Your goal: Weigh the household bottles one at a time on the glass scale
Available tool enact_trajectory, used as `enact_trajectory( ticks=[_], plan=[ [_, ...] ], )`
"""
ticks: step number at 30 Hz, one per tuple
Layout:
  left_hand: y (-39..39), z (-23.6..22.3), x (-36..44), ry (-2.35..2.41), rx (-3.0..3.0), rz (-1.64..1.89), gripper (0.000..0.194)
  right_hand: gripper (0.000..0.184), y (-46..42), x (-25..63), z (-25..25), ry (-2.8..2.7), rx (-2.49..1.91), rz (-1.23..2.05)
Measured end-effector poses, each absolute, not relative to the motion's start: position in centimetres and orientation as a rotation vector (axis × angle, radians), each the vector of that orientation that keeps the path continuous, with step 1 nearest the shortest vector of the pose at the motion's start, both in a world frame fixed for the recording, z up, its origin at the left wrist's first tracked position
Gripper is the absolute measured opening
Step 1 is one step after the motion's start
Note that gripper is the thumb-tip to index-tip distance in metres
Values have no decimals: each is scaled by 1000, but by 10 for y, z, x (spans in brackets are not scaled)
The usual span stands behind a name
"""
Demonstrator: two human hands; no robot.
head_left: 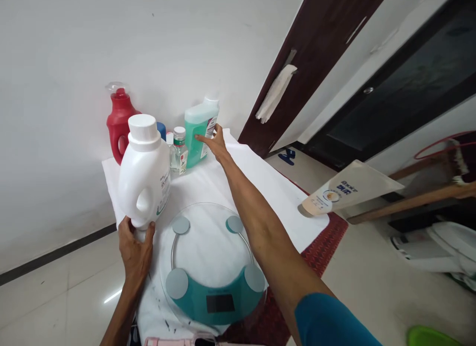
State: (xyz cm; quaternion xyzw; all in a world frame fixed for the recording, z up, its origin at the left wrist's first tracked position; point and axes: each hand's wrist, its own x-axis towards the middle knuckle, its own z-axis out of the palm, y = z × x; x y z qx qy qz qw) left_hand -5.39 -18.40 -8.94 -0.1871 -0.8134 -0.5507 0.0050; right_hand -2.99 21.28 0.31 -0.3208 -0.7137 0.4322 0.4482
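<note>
My left hand (pixel 136 248) grips the bottom of a white detergent jug (pixel 139 167), thumb on one side and fingers on the other. The jug stands upright with its white cap on. Farther back, my right hand (pixel 216 144) is closed around the side of a clear bottle of green liquid (pixel 194 143), its thumb across the front. Just left of that bottle is a small clear bottle (pixel 179 155) with a white cap. Behind the jug stands a red jug (pixel 121 113), partly hidden. Below my hands lies a glass bathroom scale (pixel 219 299) with grey foot pads and a dark display.
A white cloth (pixel 256 172) covers the table, over a red patterned cloth (pixel 330 237). On the right, a cream Rejoice tube (pixel 342 190) stands near the edge. A blue cap (pixel 161 130) shows behind the white jug. The wall (pixel 74 63) rises behind the bottles.
</note>
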Motion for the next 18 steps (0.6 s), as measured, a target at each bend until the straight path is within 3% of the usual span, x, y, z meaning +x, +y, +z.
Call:
enact_trajectory(
  ticks=[2, 5, 7, 12, 18],
  plan=[
    [-184, -89, -54, -2566, -570, -1715, 67, 104, 205, -28, -1, -1718, -925, 983],
    [-184, -89, -53, -2568, -570, -1710, 66, 52, 183, -30, -5, -1712, -826, 905],
    [-184, -87, -52, -2565, -565, -1710, 65, 35, 170, -37, -3, -1732, -674, 986],
    [-184, -85, -50, -2560, -561, -1717, 62, 48, 155, -63, 3, -1695, -736, 1258],
    [-184, -88, -52, -2508, -577, -1730, 55, 48, 163, -73, 10, -1751, -706, 1298]
  ],
)
